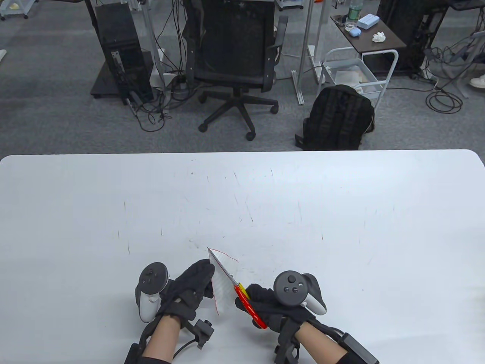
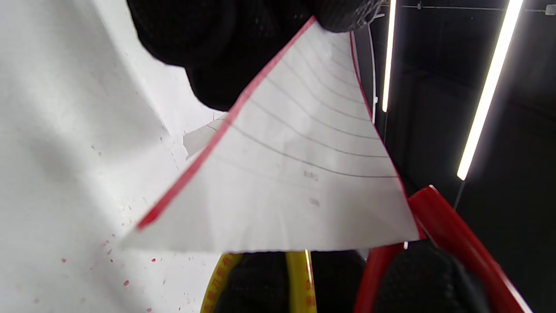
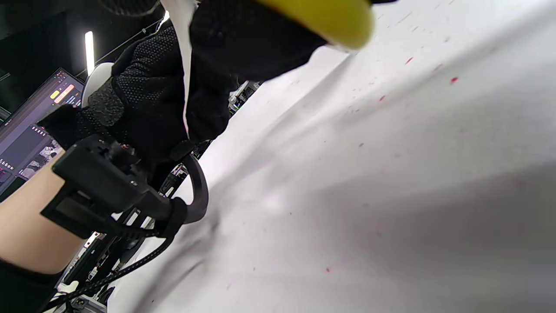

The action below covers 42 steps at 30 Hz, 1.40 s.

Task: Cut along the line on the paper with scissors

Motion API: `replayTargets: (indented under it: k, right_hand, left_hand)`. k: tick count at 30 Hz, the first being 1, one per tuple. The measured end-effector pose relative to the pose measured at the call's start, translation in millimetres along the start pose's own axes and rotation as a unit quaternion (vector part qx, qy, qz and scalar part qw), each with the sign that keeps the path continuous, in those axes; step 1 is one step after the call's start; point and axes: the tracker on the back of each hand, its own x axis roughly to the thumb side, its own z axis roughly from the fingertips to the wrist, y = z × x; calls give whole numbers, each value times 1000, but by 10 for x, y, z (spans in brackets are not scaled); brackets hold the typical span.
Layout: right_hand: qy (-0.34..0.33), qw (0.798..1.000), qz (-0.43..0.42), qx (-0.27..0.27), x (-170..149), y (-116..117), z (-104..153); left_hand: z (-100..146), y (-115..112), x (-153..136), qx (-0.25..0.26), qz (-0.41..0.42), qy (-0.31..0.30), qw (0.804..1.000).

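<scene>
Table view: the left hand [image 1: 191, 290], gloved in black, grips a sheet of paper [image 1: 222, 282] along its left side and holds it raised over the near part of the white table [image 1: 341, 212]; the sheet carries a red line along its edge. The right hand [image 1: 273, 303] is closed around the red and yellow handles of the scissors [image 1: 246, 299], whose blade lies against the right side of the sheet, pointing away from the person. The two hands are near each other with the sheet between them. Left wrist view: the left hand's fingers [image 2: 208, 48] close on the top corner of the paper [image 2: 295, 174], a lined sheet bordered in red on both sloping sides; the red handle of the scissors [image 2: 451, 243] touches its lower right corner, and the yellow loop shows below its bottom edge. Right wrist view: the left hand [image 3: 147, 104] pinches the paper [image 3: 184, 52], seen edge-on as a thin white strip; a yellow part of the scissors [image 3: 330, 17] fills the top edge above the table [image 3: 391, 174]. The right hand's own fingers cannot be made out in this view.
</scene>
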Motion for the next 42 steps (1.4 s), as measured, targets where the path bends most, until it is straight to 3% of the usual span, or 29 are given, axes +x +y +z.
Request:
replayTargets:
  k: [17, 29, 35, 38, 42]
  right_hand:
    - [34, 999, -10, 39, -57, 53, -168]
    - [36, 999, -8, 25, -50, 5, -157]
    - [51, 998, 23, -19, -120, -282, -81]
    - [89, 989, 102, -54, -263, -577, 15]
    - [160, 949, 259, -77, -496, -942, 240]
  left_hand:
    - [-36, 52, -95, 28, -29, 55, 998]
    - [3, 138, -94, 64, -44, 63, 995]
    - [100, 361, -63, 115, 16, 27, 993]
    - [139, 417, -36, 129, 44, 11, 991]
    - [156, 436, 20, 137, 47, -3, 989]
